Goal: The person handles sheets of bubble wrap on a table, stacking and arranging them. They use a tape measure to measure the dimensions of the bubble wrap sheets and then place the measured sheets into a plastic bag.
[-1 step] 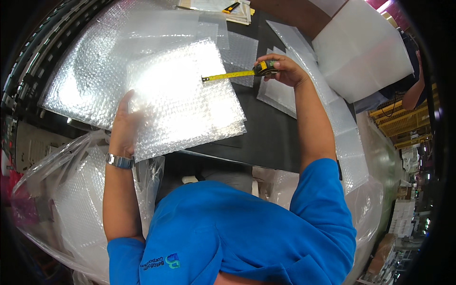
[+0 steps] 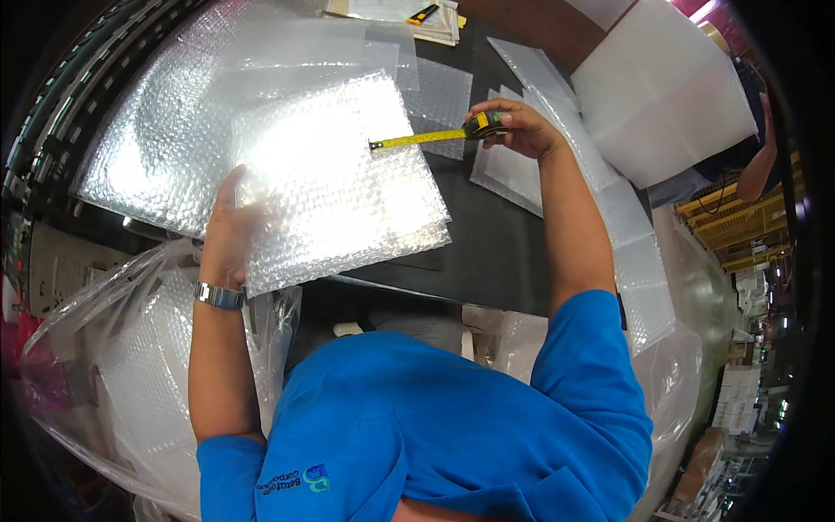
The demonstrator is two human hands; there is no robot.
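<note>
My right hand [image 2: 529,132] is closed round a black and yellow tape measure [image 2: 484,125]. Its yellow blade [image 2: 422,138] reaches out to the left, the hooked end lying over a shiny stack of bubble wrap sheets [image 2: 344,196]. Along the left edge of that stack, my left hand [image 2: 228,228] grips the sheets, some of its fingers hidden or washed out by glare. The stack is tilted on the dark table [image 2: 509,248], and its lower corner juts past the near edge.
Larger bubble wrap [image 2: 156,122] spreads at far left. A yellow and black cutter [image 2: 424,15] rests on papers at the back. More wrap [image 2: 622,222] lines the table's right side. Beyond it, a person's arm [image 2: 762,161] shows beside a big white sheet [image 2: 665,96]. Clear plastic bags [image 2: 113,348] hang at left.
</note>
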